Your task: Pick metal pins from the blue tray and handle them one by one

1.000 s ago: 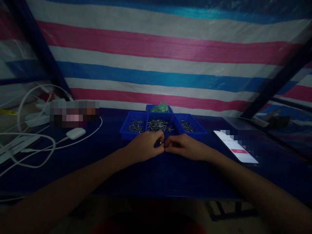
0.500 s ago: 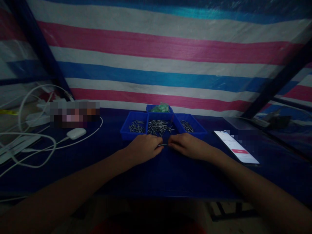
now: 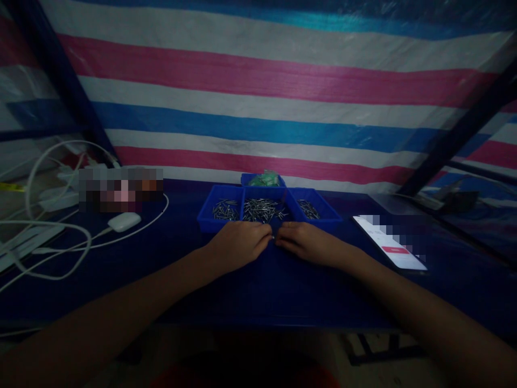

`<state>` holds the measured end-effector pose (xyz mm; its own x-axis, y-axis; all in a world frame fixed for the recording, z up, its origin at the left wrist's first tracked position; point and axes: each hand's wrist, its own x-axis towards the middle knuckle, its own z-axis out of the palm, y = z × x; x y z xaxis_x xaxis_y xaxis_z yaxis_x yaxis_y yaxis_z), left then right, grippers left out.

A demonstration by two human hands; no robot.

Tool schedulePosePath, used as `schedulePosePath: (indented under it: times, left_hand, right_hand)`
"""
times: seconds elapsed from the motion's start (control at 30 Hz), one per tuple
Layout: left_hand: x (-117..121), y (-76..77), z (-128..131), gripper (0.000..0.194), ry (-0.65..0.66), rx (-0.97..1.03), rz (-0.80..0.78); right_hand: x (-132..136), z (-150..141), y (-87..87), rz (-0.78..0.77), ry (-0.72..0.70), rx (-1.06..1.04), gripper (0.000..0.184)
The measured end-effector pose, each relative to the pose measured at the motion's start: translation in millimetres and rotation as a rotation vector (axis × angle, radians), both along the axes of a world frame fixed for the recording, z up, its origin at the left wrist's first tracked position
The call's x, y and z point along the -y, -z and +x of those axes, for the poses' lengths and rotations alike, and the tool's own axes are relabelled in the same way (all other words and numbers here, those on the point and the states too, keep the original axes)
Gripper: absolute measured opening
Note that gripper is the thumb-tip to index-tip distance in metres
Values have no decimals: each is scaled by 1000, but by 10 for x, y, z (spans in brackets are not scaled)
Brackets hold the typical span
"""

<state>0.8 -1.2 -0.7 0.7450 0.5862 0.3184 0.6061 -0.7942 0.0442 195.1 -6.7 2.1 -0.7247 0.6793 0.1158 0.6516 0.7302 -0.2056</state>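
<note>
A: What is at the centre?
B: A small metal pin (image 3: pixel 273 237), only a glint of it showing, between the fingertips of two bare hands above the counter (image 3: pixel 274 296).
A: How are the hands set?
B: The left hand (image 3: pixel 242 243) pinches the pin between thumb and bent fingers. The right hand (image 3: pixel 310 243) is curled, fingertips at the pin's other side; I cannot tell whether it grips.
A: And just beyond them?
B: Three blue bins side by side: left (image 3: pixel 207 222), middle (image 3: pixel 264 191) and right (image 3: pixel 329 214), each holding loose metal pins. Behind the middle one, a fourth bin (image 3: pixel 246 178) holds a green plastic bag (image 3: pixel 267 178).
A: Farther out?
B: On the right, a phone (image 3: pixel 393 247) with its screen lit. On the left, a white charger (image 3: pixel 124 221) and white cables (image 3: pixel 91 238). A striped sheet (image 3: pixel 258 81) hangs behind.
</note>
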Motion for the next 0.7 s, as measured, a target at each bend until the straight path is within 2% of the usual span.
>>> schedulePosePath:
  times: [0.13, 0.4, 0.7]
  left_hand:
    - [1, -3, 1, 21, 34, 16, 9]
    - [-26, 20, -20, 22, -40, -148, -60]
    - [-26, 22, -30, 22, -30, -106, -36]
  right_hand:
    - [3, -9, 16, 0, -22, 11, 16]
    - [-7, 20, -64, 78, 62, -45, 16]
    - [24, 11, -85, 67, 33, -48, 16]
